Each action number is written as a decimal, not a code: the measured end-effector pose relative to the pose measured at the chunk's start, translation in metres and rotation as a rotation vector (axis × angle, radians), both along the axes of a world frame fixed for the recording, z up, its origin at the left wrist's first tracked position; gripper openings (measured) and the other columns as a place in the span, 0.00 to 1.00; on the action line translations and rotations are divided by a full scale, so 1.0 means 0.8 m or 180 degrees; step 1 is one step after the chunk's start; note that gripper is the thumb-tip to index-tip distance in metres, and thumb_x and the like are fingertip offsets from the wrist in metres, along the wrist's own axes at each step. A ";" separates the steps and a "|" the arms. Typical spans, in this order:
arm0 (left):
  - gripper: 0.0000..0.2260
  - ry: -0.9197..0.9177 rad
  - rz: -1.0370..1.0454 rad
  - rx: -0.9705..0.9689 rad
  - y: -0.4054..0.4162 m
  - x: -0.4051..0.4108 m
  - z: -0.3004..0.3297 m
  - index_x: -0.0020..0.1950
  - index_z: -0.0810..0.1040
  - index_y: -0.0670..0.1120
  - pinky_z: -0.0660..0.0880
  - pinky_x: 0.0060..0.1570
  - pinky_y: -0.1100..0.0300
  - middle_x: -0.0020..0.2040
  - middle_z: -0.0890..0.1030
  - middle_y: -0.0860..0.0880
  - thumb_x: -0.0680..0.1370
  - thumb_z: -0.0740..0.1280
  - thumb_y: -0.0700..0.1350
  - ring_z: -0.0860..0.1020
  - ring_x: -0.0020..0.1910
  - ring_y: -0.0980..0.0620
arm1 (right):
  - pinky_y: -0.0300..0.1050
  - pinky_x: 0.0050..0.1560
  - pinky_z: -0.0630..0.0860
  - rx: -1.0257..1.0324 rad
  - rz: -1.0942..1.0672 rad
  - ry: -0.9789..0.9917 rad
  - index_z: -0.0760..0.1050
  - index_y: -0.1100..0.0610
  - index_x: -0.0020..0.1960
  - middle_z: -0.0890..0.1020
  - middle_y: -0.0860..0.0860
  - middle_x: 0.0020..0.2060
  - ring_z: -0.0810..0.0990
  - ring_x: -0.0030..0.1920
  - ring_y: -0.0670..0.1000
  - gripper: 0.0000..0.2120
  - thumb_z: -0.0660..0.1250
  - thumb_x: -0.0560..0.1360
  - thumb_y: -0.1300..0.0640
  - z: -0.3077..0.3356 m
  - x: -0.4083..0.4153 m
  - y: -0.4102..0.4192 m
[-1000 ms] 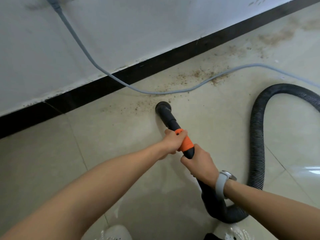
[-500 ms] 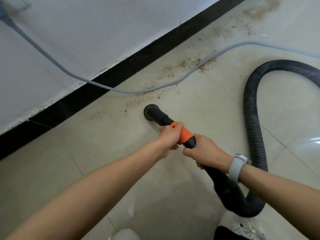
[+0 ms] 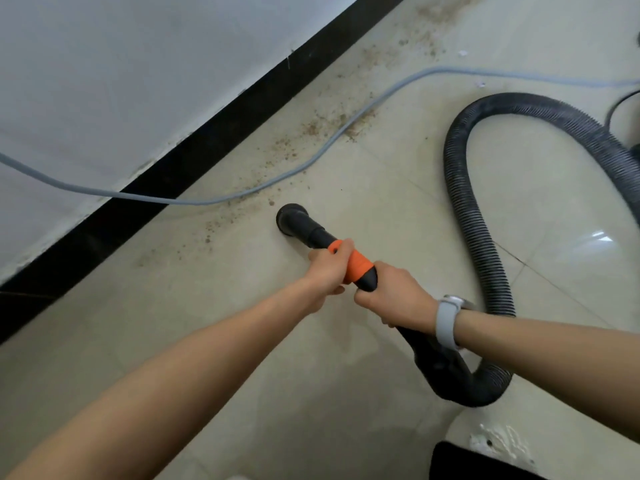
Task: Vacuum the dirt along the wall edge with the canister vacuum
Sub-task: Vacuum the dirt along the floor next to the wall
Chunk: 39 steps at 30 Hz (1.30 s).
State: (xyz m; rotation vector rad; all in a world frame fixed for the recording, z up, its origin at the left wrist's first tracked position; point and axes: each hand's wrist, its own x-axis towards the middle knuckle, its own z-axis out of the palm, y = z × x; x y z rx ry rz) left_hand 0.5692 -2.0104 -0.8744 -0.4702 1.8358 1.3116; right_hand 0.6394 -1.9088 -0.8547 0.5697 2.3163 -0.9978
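Dirt (image 3: pixel 311 129) trails along the baseboard (image 3: pixel 194 161), centre to upper right. Nozzle (image 3: pixel 291 218) lies up-left of both grips, mouth just short of it. Left hand (image 3: pixel 327 268), nearer, clamps the orange collar (image 3: pixel 355 265); right hand (image 3: pixel 393 294) clamps the hose (image 3: pixel 485 244) cuff.

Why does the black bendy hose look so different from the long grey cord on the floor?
The black hose is fat and ribbed all along; the grey cord is thin and smooth. The hose bends in big loops on the open tiles, away from the wall, while the cord trails through the brown dirt by the black baseboard and rises up the wall at the left. Both are long, flexible and lie mostly on the floor.
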 end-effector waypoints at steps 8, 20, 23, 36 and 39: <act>0.15 0.0448 -0.0444 -0.0002 0.016 -0.031 0.015 0.57 0.68 0.46 0.69 0.36 0.62 0.45 0.75 0.48 0.81 0.56 0.57 0.72 0.38 0.54 | 0.48 0.32 0.79 0.0066 -0.0328 0.0213 0.69 0.57 0.47 0.79 0.56 0.35 0.81 0.30 0.58 0.08 0.63 0.70 0.55 -0.004 -0.044 0.023; 0.26 0.0484 -0.1655 -0.2476 -0.226 -0.007 -0.015 0.74 0.62 0.44 0.67 0.66 0.51 0.71 0.64 0.40 0.79 0.61 0.53 0.68 0.68 0.42 | 0.43 0.34 0.70 0.0018 0.1046 0.0183 0.66 0.54 0.47 0.77 0.52 0.39 0.76 0.35 0.54 0.10 0.64 0.71 0.53 -0.021 -0.029 -0.083; 0.28 0.0444 -0.1482 -0.2542 -0.265 0.010 -0.027 0.75 0.60 0.45 0.65 0.67 0.49 0.72 0.62 0.40 0.78 0.63 0.54 0.65 0.69 0.40 | 0.42 0.31 0.74 0.0011 0.0663 0.0196 0.67 0.55 0.45 0.78 0.53 0.36 0.77 0.30 0.54 0.08 0.64 0.71 0.54 -0.013 -0.044 -0.068; 0.52 -0.0004 -0.1291 -0.2643 -0.314 0.051 -0.072 0.76 0.33 0.49 0.52 0.72 0.40 0.76 0.32 0.45 0.71 0.72 0.57 0.36 0.75 0.41 | 0.54 0.42 0.80 -0.0161 0.0717 0.0197 0.68 0.57 0.49 0.80 0.58 0.44 0.81 0.40 0.62 0.11 0.65 0.70 0.53 -0.016 -0.048 -0.160; 0.52 0.0078 -0.1250 -0.2624 -0.316 0.055 -0.078 0.76 0.34 0.49 0.51 0.71 0.40 0.76 0.32 0.45 0.71 0.72 0.57 0.36 0.75 0.41 | 0.55 0.44 0.80 0.0023 0.0567 0.0251 0.69 0.56 0.49 0.81 0.58 0.44 0.81 0.40 0.62 0.11 0.65 0.71 0.53 -0.017 -0.057 -0.148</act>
